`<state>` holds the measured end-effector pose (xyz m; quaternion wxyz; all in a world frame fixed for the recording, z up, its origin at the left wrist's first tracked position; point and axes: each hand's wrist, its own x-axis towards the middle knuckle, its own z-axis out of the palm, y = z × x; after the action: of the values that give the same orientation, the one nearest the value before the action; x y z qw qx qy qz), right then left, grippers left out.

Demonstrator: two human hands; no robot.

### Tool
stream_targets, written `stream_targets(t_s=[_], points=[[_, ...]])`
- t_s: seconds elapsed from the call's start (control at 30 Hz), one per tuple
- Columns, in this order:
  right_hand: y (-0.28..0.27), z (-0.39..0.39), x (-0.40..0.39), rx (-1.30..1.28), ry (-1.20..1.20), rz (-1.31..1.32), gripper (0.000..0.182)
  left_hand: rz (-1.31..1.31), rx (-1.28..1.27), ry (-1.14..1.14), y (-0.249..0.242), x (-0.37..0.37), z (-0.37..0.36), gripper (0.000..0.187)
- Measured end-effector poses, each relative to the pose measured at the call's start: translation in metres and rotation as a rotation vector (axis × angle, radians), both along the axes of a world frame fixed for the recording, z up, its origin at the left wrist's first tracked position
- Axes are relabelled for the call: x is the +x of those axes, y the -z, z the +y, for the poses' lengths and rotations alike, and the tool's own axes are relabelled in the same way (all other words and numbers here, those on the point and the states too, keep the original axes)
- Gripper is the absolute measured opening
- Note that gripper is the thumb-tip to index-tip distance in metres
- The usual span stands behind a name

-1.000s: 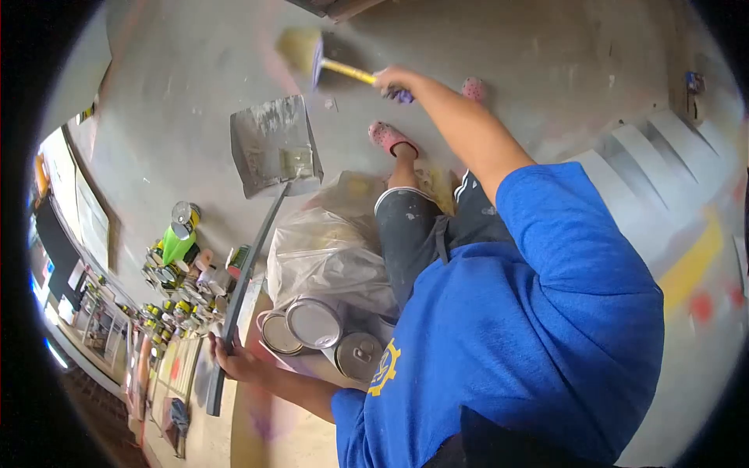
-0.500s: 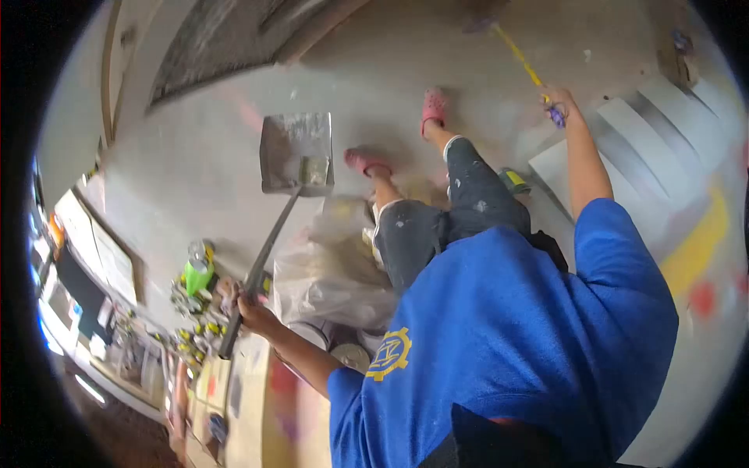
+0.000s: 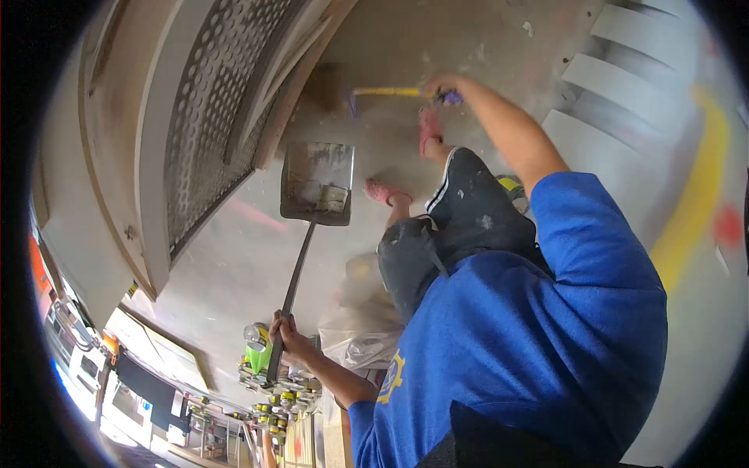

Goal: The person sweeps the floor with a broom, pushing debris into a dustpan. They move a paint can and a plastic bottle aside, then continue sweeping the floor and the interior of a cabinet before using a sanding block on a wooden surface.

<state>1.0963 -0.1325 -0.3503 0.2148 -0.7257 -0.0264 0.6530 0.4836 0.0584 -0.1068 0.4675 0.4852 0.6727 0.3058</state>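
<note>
My left hand (image 3: 290,339) is closed round the dark handle of a long-handled dustpan (image 3: 318,168). The pan lies on the floor, left of the pink clogs (image 3: 382,191), with greyish debris and a pale piece (image 3: 334,199) inside. Up near the top centre, my right hand (image 3: 449,87) grips the purple end of a yellow-handled tool (image 3: 390,91). Its narrow purple head points left, above the dustpan; whether it touches the floor I cannot tell.
A large frame with a perforated panel (image 3: 222,101) stands at the upper left. Pale flat panels (image 3: 601,82) lie at the upper right. A whitish plastic bag (image 3: 360,331) and several spray guns or cans (image 3: 281,402) are at the lower left.
My right hand and the yellow-handled tool have swung left, towards the dustpan. The view has shifted, so the perforated panel shows more and the dustpan appears slightly further right and lower.
</note>
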Motion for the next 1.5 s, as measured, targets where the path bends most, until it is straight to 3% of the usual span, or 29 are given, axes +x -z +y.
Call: stream_targets(t_s=[0.1, 0.17, 0.23, 0.3, 0.37, 0.43, 0.5, 0.57, 0.6, 0.67, 0.73, 0.8, 0.83, 0.9, 1.03, 1.17, 1.2, 1.27, 1.3, 1.33, 1.37, 1.4, 1.43, 1.5], points=[[-0.033, -0.015, 0.111, 0.081, 0.162, -0.077, 0.015, 0.001, -0.018, 0.058, -0.001, 0.067, -0.003, 0.009], [-0.009, -0.043, 0.194, 0.122, 0.498, 0.056, 0.013, 0.011, -0.014, 0.096, 0.005, 0.112, -0.005, 0.010], [-0.018, -0.064, 0.263, 0.102, 0.701, -0.082, 0.014, 0.035, -0.012, 0.101, 0.005, 0.158, -0.010, 0.011], [-0.029, -0.090, 0.333, 0.075, 0.647, -0.244, 0.015, 0.061, 0.006, 0.123, 0.015, 0.199, -0.013, 0.011], [-0.021, -0.150, 0.403, 0.131, 0.481, -0.129, 0.026, 0.095, 0.021, 0.174, 0.019, 0.264, -0.018, 0.011], [-0.063, -0.157, 0.420, -0.212, 0.244, -0.315, 0.027, 0.120, -0.004, 0.148, 0.004, 0.321, -0.024, 0.011], [-0.098, -0.196, 0.405, -0.024, 0.285, -0.280, 0.027, 0.059, 0.010, 0.159, 0.016, 0.351, -0.022, 0.010], [-0.105, -0.204, 0.380, 0.112, 0.007, -0.223, 0.029, 0.038, 0.002, 0.187, 0.013, 0.364, -0.022, 0.009], [-0.064, -0.210, 0.369, 0.545, -0.199, -0.438, 0.026, 0.020, -0.004, 0.199, 0.009, 0.380, -0.020, 0.009], [-0.034, -0.201, 0.379, 0.633, -0.261, -0.432, 0.027, -0.024, -0.019, 0.221, 0.012, 0.412, -0.019, 0.010], [-0.044, -0.167, 0.384, -0.038, 0.054, 0.069, 0.034, 0.045, 0.019, 0.329, 0.006, 0.443, -0.016, 0.009], [0.023, -0.209, 0.436, -0.051, 0.039, -0.265, 0.037, 0.075, 0.056, 0.414, 0.002, 0.467, -0.014, 0.008], [0.024, -0.218, 0.465, -0.064, 0.070, -0.168, 0.033, 0.075, 0.068, 0.455, -0.003, 0.476, -0.013, 0.007], [-0.003, -0.232, 0.522, -0.093, 0.126, -0.057, 0.028, 0.081, 0.079, 0.489, -0.013, 0.501, -0.014, 0.006], [-0.083, -0.261, 0.577, -0.134, -0.001, -0.351, 0.027, -0.004, 0.081, 0.521, -0.016, 0.547, -0.005, 0.008], [-0.128, -0.295, 0.535, -0.128, -0.282, -0.659, 0.026, 0.001, 0.107, 0.677, -0.005, 0.584, 0.013, 0.010], [-0.156, -0.290, 0.499, -0.231, -0.283, -0.552, 0.028, -0.038, 0.139, 0.712, -0.005, 0.600, 0.012, 0.009], [-0.120, -0.347, 0.410, -0.168, -0.133, -0.557, 0.025, -0.102, 0.191, 0.786, -0.005, 0.627, 0.011, 0.009], [-0.094, -0.385, 0.352, -0.255, -0.005, -0.513, 0.024, -0.075, 0.215, 0.806, 0.002, 0.637, 0.016, 0.009], [-0.147, -0.362, 0.289, -0.251, 0.179, -0.468, 0.027, -0.047, 0.231, 0.835, 0.011, 0.644, 0.021, 0.010], [-0.172, -0.357, 0.233, -0.394, 0.353, -0.224, 0.029, -0.011, 0.239, 0.873, 0.016, 0.649, 0.025, 0.012], [-0.158, -0.380, 0.163, -0.357, 0.216, -0.288, 0.037, -0.015, 0.222, 0.903, 0.020, 0.657, 0.032, 0.013], [-0.184, -0.370, 0.099, -0.204, 0.286, -0.475, 0.042, -0.025, 0.201, 0.935, 0.028, 0.668, 0.040, 0.015], [-0.233, -0.337, 0.005, -0.375, 0.640, -0.183, 0.043, -0.001, 0.232, 1.033, 0.037, 0.688, 0.040, 0.019]])
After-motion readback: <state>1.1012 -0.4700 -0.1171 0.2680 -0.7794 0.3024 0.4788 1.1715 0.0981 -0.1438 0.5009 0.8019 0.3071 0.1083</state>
